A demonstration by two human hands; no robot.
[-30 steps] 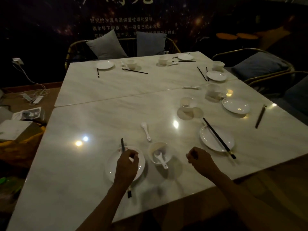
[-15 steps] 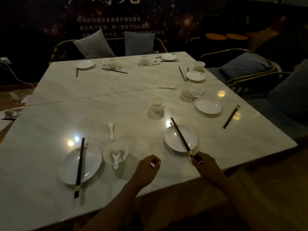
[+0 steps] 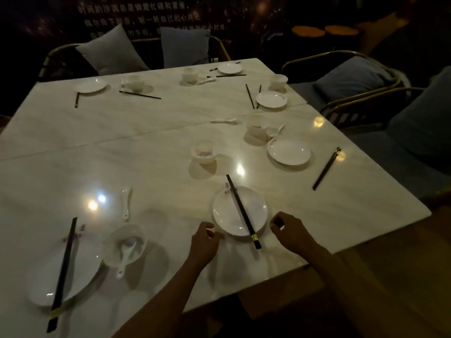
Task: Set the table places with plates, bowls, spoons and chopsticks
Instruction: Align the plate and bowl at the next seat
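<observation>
A white plate (image 3: 227,211) lies near the table's front edge with a pair of black chopsticks (image 3: 241,211) slanting across it. My left hand (image 3: 205,242) is at the plate's lower-left rim, fingers curled; the dim light hides whether it grips the rim. My right hand (image 3: 290,232) hovers just right of the plate, loosely curled and holding nothing. To the left are a second plate (image 3: 80,262) under chopsticks (image 3: 64,264), a bowl (image 3: 114,245) holding a spoon (image 3: 127,252), and a loose spoon (image 3: 125,203).
A small bowl (image 3: 205,152) stands behind the near plate. At the right are a plate (image 3: 289,151), chopsticks (image 3: 327,168), a bowl (image 3: 257,124) and spoons. Several more settings lie on the far table half (image 3: 170,111). Cushioned chairs (image 3: 353,79) ring the table.
My right hand has let go of the chopsticks' near end and drawn off to the right. My left hand moved up to the plate's left rim. The view shifted.
</observation>
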